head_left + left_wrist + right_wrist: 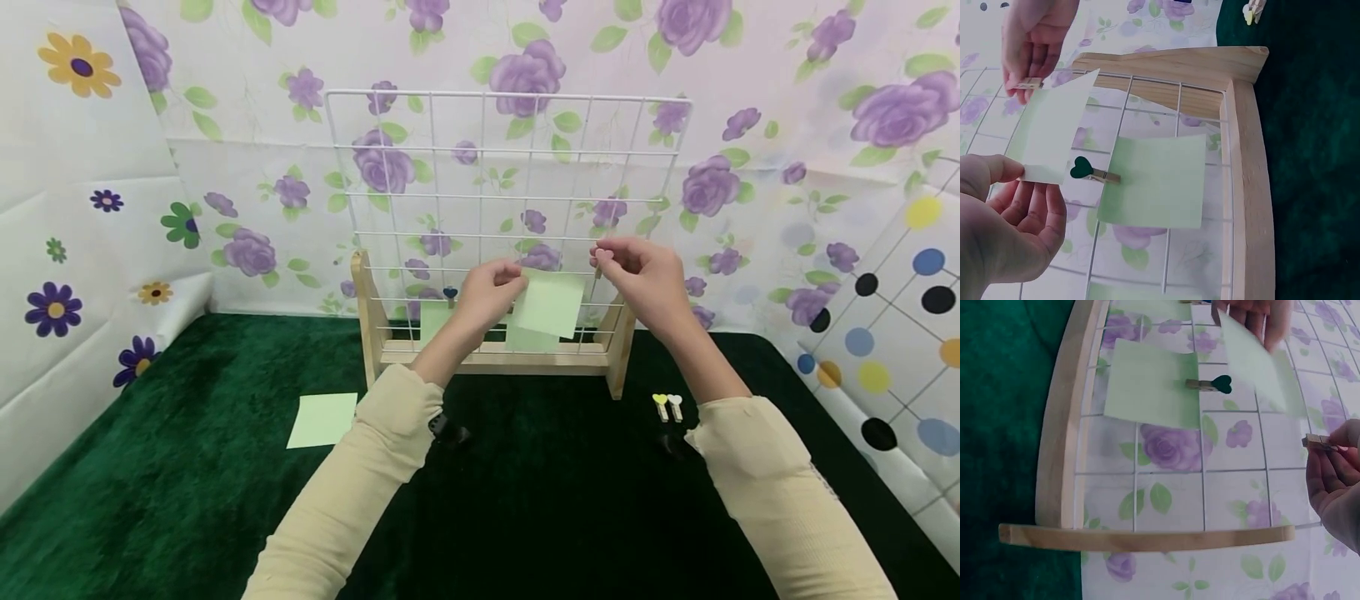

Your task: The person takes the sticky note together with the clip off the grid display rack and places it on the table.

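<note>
My left hand (486,298) pinches a pale green paper sheet (553,304) by its edge, in front of a white wire grid (480,197). To its right, my right hand (651,279) holds a small wooden clothespin (1316,442) between thumb and fingers, with a pinkish heart on it in the head view. The clothespin is apart from the held sheet in the right wrist view. Behind that sheet, another green sheet (1154,181) hangs low on the grid, held by a clothespin with a dark green heart (1082,167). A further sheet (431,323) hangs at left under a dark blue heart clothespin (450,293).
The grid stands in a wooden frame (495,358) on a dark green cloth (525,492). One loose green sheet (322,421) lies at left. Right of the frame lie a yellow heart clothespin (661,407) and a white one (676,407). Flower-patterned sheeting (262,192) rises behind.
</note>
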### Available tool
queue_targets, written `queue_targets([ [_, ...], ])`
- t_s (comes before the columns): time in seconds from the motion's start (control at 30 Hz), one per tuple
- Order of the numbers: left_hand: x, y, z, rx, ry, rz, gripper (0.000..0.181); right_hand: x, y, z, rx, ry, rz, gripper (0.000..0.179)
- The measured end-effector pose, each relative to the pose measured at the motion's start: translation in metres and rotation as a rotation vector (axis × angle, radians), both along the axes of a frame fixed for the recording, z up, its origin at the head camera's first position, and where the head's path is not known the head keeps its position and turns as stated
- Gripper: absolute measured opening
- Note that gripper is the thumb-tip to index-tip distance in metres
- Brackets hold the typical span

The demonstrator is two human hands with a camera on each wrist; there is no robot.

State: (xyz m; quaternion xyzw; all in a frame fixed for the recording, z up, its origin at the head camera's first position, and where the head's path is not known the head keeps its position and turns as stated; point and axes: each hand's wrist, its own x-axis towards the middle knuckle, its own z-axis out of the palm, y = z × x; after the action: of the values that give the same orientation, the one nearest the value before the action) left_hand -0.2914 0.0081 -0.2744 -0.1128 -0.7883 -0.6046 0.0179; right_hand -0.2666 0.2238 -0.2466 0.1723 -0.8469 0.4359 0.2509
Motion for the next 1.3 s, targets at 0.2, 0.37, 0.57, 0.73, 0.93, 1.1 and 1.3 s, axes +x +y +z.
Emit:
queue_targets([
  [0.2, 0.010, -0.018, -0.006, -0.011, 0.020, -0.021, 0.022, 0.004, 0.009, -0.009, 0.014, -0.036, 0.024, 0.027],
  [0.37, 0.019, -0.035, -0.015, -0.021, 0.023, -0.071, 0.021, 0.007, 0.019, -0.018, 0.074, -0.060, 0.032, 0.028],
  [0.57, 0.031, -0.056, -0.026, -0.028, -0.020, -0.125, 0.022, 0.013, 0.032, -0.029, 0.162, -0.164, 0.034, 0.033],
  [0.73, 0.038, -0.073, -0.038, -0.052, -0.044, -0.126, 0.022, 0.017, 0.041, -0.038, 0.208, -0.210, 0.028, 0.031],
  [0.93, 0.043, -0.093, -0.053, -0.106, -0.095, -0.124, 0.017, 0.026, 0.052, -0.047, 0.234, -0.281, 0.013, 0.032],
  [1.1, 0.043, -0.106, -0.063, -0.119, -0.123, -0.135, 0.018, 0.031, 0.064, -0.056, 0.243, -0.349, 0.025, 0.032],
  [1.3, 0.043, -0.121, -0.072, -0.123, -0.149, -0.138, 0.021, 0.029, 0.086, -0.074, 0.142, -0.504, 0.072, 0.038],
])
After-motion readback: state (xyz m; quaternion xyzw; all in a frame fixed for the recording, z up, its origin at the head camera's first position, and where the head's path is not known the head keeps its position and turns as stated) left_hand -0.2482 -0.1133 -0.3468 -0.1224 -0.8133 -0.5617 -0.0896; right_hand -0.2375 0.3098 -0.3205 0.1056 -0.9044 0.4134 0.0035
